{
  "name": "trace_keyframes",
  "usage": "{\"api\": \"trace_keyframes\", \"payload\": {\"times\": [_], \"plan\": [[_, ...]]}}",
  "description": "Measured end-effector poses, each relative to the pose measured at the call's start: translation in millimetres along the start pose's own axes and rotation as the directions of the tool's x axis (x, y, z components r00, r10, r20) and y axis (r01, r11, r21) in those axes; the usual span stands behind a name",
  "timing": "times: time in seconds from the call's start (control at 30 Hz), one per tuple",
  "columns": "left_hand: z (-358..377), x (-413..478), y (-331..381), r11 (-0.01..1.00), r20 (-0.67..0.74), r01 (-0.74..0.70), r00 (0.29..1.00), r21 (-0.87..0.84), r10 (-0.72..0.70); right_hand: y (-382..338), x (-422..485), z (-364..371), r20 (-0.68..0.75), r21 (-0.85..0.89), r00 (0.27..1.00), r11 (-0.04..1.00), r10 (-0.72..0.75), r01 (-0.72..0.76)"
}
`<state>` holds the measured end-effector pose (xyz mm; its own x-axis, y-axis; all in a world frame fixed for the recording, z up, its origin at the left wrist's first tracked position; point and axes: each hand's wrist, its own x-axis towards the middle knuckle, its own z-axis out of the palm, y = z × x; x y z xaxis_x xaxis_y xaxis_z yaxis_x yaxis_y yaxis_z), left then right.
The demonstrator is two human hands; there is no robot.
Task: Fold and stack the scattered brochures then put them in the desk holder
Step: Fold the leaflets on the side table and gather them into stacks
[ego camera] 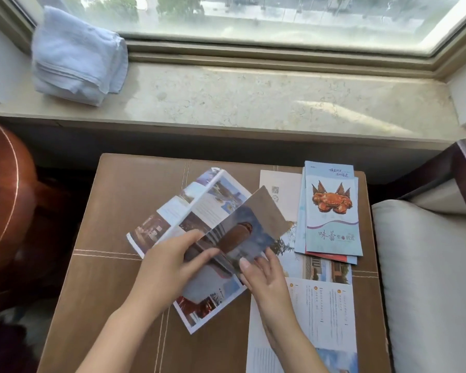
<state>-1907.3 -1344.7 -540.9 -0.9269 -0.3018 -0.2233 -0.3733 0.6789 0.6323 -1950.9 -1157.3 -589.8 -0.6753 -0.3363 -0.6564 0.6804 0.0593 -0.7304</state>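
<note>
A large photo brochure (194, 211) lies half unfolded in the middle of the brown leather table (113, 265). One of its panels, showing a brown jar, is lifted and bent over. My left hand (170, 267) pinches that panel at its lower left edge. My right hand (264, 275) holds the panel's lower right corner with thumb and fingers. A neat stack of folded brochures (331, 214) with a crab cover sits at the table's back right. Another open leaflet (318, 313) with text lies flat under my right wrist. No desk holder shows.
A folded pale blue towel (78, 60) rests on the marble windowsill (253, 95) at the back left. A cushioned wooden armchair (428, 265) stands to the right of the table. A round dark wooden piece of furniture (8, 197) stands at the left.
</note>
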Motion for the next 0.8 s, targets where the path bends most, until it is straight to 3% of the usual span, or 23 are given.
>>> {"api": "trace_keyframes", "payload": {"times": [0.13, 0.23, 0.3, 0.4, 0.6, 0.8], "plan": [[-5, -14, 18, 0.999, 0.058, -0.024, 0.998, -0.027, 0.026, -11, 0, -5, 0.164, 0.352, 0.986, 0.932, 0.035, -0.091], [6, -20, 18, 0.987, -0.052, -0.101, 0.993, 0.122, 0.108, -6, 0, -12, 0.104, 0.430, 0.992, 0.897, 0.065, -0.104], [14, -22, 14, 0.971, -0.089, -0.051, 0.993, 0.233, 0.074, 0, 0, -15, 0.071, 0.465, 0.994, 0.879, 0.080, -0.104], [24, -25, 9, 0.990, -0.030, 0.085, 0.996, 0.110, -0.082, 9, -1, -16, 0.067, 0.487, 0.992, 0.864, 0.108, -0.127], [30, -27, 13, 0.984, -0.082, 0.177, 0.980, -0.028, -0.179, 15, 1, -17, 0.117, 0.542, 0.985, 0.824, 0.124, -0.168], [8, -27, 42, 0.986, -0.123, 0.140, 0.984, 0.086, -0.129, 2, 1, -7, 0.088, 0.483, 0.989, 0.862, 0.123, -0.150]]}}
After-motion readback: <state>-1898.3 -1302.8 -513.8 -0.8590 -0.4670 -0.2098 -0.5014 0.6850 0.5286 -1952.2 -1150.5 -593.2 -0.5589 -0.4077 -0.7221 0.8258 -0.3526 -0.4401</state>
